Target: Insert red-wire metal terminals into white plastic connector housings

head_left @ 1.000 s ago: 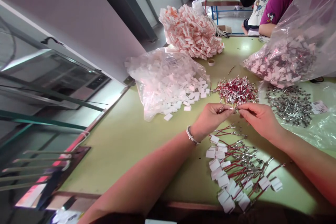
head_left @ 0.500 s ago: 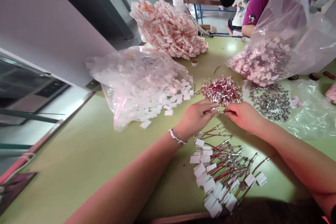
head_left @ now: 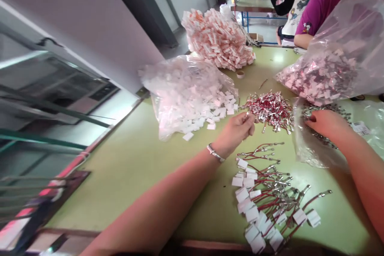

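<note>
My left hand (head_left: 239,130) is closed in a pinch at the left edge of a pile of short red wires with metal ends (head_left: 270,108). Whatever sits between its fingertips is too small to make out. Over on the right, my right hand (head_left: 328,123) reaches into loose silver metal pieces (head_left: 339,109) lying on a clear plastic sheet. Its fingers are bent together at the pieces, and their tips are partly hidden. Below both hands lie red wires with metal ends, several with white connectors (head_left: 251,214) on them.
A clear bag of white connectors (head_left: 192,92) spills open at the left. Behind it stands a heap of orange-white parts (head_left: 217,40). Another filled bag (head_left: 327,72) is at the right back. A tape roll (head_left: 240,74) lies mid-table. A person in a purple sleeve (head_left: 318,14) is across the table.
My hands were together in front of the red wire pile. My right hand has moved away right to the metal pieces, while my left stays by the pile. The view has shifted left.
</note>
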The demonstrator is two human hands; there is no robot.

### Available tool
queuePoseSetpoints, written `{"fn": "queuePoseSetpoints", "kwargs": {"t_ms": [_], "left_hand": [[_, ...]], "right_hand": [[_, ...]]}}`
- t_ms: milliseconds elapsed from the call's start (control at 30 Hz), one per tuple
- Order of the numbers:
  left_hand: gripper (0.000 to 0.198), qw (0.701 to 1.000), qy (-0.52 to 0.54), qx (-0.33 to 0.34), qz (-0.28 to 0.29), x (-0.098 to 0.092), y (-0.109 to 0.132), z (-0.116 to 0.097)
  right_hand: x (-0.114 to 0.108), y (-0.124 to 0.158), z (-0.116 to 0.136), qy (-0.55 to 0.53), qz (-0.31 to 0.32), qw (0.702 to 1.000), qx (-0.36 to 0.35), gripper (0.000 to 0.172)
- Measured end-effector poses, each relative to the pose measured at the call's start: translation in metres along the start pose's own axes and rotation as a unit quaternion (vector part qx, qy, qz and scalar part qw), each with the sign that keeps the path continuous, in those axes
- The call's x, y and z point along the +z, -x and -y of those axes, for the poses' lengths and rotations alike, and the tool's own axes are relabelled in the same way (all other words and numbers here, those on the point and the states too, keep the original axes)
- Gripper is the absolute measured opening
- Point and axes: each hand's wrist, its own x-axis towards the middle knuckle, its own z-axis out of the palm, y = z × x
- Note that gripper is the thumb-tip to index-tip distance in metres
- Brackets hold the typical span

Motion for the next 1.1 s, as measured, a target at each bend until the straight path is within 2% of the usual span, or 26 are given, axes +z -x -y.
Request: {"fn": "queuePoseSetpoints", "kwargs": {"t_ms": [133,367,467,533,600,667,767,867,933,1033,1100], "left_hand": [[0.024,1.0,-0.005,-0.003,0.011,-0.002,0.001,0.0],[0.019,0.999,-0.027,0.011,0.029,0.0,0.006,-0.003],[0.021,0.999,-0.031,-0.001,0.04,0.001,0.007,-0.002],[0.023,0.998,-0.036,-0.001,0.048,0.002,0.008,0.0],[0.025,0.997,-0.041,0.008,0.057,0.004,0.009,0.002],[0.026,0.997,-0.05,0.014,0.064,0.005,0.009,0.004],[0.025,0.997,-0.055,0.008,0.048,0.005,0.007,0.007],[0.026,0.999,-0.041,0.005,0.011,0.003,0.002,0.011],[0.025,1.0,-0.024,0.007,0.0,0.002,0.0,0.012],[0.025,1.0,-0.012,0.011,-0.004,0.001,-0.001,0.013],[0.028,1.0,-0.023,0.015,0.002,0.001,0.0,0.014]], "right_hand": [[0.005,-0.002,0.005,0.014,-0.024,1.0,-0.002,0.024],[-0.008,0.004,0.007,-0.027,-0.106,0.993,0.036,0.019],[-0.011,0.016,0.02,-0.148,-0.134,0.98,-0.023,0.019],[-0.011,0.028,0.039,-0.282,-0.148,0.943,-0.1,0.022],[-0.008,0.04,0.06,-0.348,-0.143,0.912,-0.165,0.02],[-0.003,0.044,0.073,-0.318,-0.165,0.91,-0.208,0.021],[0.002,0.036,0.07,-0.232,-0.191,0.933,-0.198,0.025],[-0.002,0.026,0.053,-0.239,-0.154,0.938,-0.2,0.022],[-0.007,0.026,0.049,-0.247,-0.116,0.93,-0.246,0.018],[-0.01,0.036,0.059,-0.217,-0.069,0.917,-0.328,0.017],[-0.007,0.044,0.07,-0.191,-0.045,0.914,-0.355,0.017]]}}
